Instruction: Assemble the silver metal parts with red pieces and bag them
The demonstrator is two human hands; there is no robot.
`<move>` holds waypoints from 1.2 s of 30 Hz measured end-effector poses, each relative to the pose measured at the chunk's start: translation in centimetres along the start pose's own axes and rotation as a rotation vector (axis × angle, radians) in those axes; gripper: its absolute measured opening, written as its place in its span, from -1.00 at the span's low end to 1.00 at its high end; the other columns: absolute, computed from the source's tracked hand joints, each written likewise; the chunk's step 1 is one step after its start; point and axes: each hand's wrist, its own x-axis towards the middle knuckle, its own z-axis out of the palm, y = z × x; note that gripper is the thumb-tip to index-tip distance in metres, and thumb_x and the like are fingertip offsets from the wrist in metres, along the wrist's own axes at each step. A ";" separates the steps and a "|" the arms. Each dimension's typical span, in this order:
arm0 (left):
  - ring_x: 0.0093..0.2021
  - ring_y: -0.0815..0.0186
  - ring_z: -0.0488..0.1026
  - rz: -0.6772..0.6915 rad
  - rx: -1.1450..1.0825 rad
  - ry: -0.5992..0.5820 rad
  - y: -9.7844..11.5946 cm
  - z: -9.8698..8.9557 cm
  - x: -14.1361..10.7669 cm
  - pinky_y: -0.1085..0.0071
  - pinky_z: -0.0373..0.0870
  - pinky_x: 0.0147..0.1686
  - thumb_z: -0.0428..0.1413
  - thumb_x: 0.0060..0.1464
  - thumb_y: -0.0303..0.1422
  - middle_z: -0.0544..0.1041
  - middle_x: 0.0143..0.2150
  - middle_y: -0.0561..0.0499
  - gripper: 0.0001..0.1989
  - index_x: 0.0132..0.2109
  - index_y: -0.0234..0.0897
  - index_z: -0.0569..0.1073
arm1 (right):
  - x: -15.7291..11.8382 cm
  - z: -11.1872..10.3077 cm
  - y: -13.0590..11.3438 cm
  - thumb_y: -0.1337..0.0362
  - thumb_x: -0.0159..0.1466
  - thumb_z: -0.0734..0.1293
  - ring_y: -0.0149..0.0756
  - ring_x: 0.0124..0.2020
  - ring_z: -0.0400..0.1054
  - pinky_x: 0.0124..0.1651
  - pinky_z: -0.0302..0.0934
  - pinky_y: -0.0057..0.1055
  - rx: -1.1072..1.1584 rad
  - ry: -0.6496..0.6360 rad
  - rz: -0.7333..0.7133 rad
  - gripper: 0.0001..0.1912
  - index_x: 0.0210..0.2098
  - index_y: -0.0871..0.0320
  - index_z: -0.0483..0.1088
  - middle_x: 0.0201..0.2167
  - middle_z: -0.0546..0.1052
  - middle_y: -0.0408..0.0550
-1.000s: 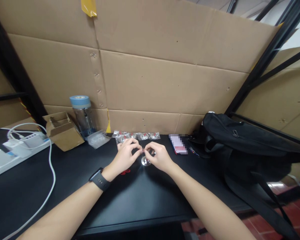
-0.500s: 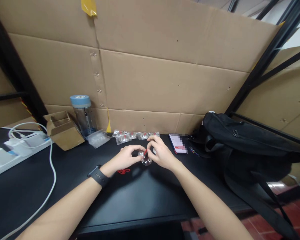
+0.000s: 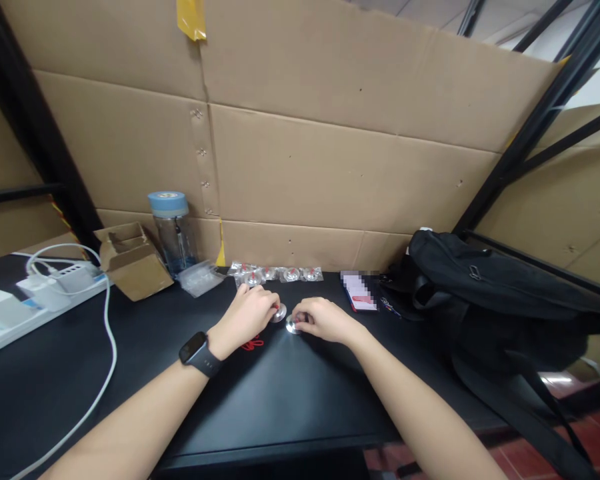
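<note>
Two shiny round metal discs are at the middle of the black table. My left hand, with a dark watch on its wrist, is closed on the left metal disc, fingertips at its red centre. My right hand pinches the right metal disc near its middle, where some red shows. The discs are slightly apart. Red cord lies on the table beneath my left wrist. Behind my hands, several similar discs in clear wrappers form a row along the cardboard wall.
At the left are a white power strip with cables, an opened cardboard box, a blue-lidded bottle and clear plastic bags. A phone and a black bag are at the right.
My hands have moved from close together over the discs to slightly apart, and the two discs now show separately. The view has shifted a little.
</note>
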 end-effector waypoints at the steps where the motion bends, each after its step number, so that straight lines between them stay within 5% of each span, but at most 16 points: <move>1: -0.17 0.16 0.46 -0.001 0.005 -0.001 0.0 0.0 0.0 0.23 0.08 -0.14 0.04 0.26 -0.43 0.62 -0.28 0.00 -0.82 -0.28 -0.20 0.52 | 0.1 0.3 0.1 0.37 0.24 0.42 -0.37 -0.36 0.40 -0.25 0.17 -0.48 -0.013 0.011 0.009 -0.88 -0.22 0.07 0.55 -0.35 0.55 -0.14; 9: -0.17 0.17 0.48 -0.034 -0.029 0.032 -0.5 0.2 0.1 0.23 0.08 -0.11 0.04 0.26 -0.38 0.62 -0.26 0.00 -0.84 -0.23 -0.18 0.52 | 0.9 0.6 -0.3 0.38 0.27 0.38 -0.38 -0.40 0.43 -0.26 0.21 -0.48 0.173 0.305 0.077 -0.92 -0.30 0.12 0.54 -0.40 0.60 -0.14; 14: -0.15 0.17 0.53 -0.209 -0.162 0.096 -0.9 -0.8 0.6 0.23 0.16 -0.07 0.06 0.25 -0.29 0.65 -0.23 0.05 -0.82 -0.21 -0.13 0.56 | 1.1 0.2 0.0 0.27 0.27 0.39 -0.36 -0.41 0.44 -0.29 0.26 -0.46 0.341 0.486 0.158 -0.92 -0.30 0.12 0.55 -0.37 0.61 -0.11; 19: -0.32 0.24 0.54 -0.345 -0.404 0.105 -0.7 -1.0 1.0 0.31 0.32 -0.20 0.10 0.19 -0.17 0.67 -0.23 0.06 -0.78 -0.20 -0.15 0.58 | 1.2 0.8 0.0 0.22 0.26 0.40 -0.33 -0.37 0.47 -0.29 0.28 -0.44 0.419 0.489 0.176 -0.88 -0.31 0.12 0.55 -0.34 0.63 -0.09; 30: -0.20 0.19 0.60 -0.256 -0.595 0.132 0.1 1.1 0.9 0.29 0.43 -0.08 0.13 0.19 -0.17 0.68 -0.23 0.01 -0.78 -0.18 -0.18 0.57 | 1.7 2.3 -0.7 0.09 0.23 0.44 -0.22 -0.23 0.53 -0.10 0.40 -0.32 0.748 0.468 0.151 -0.76 -0.30 0.16 0.51 -0.27 0.62 0.00; 36: -0.19 0.20 0.61 -0.267 -0.603 0.104 0.5 0.9 0.8 0.30 0.42 -0.06 0.12 0.20 -0.19 0.69 -0.22 0.03 -0.80 -0.20 -0.17 0.58 | 1.6 2.4 -1.0 0.07 0.17 0.50 -0.20 -0.18 0.56 -0.15 0.48 -0.29 1.011 0.393 0.221 -0.70 -0.32 0.18 0.47 0.02 0.54 0.05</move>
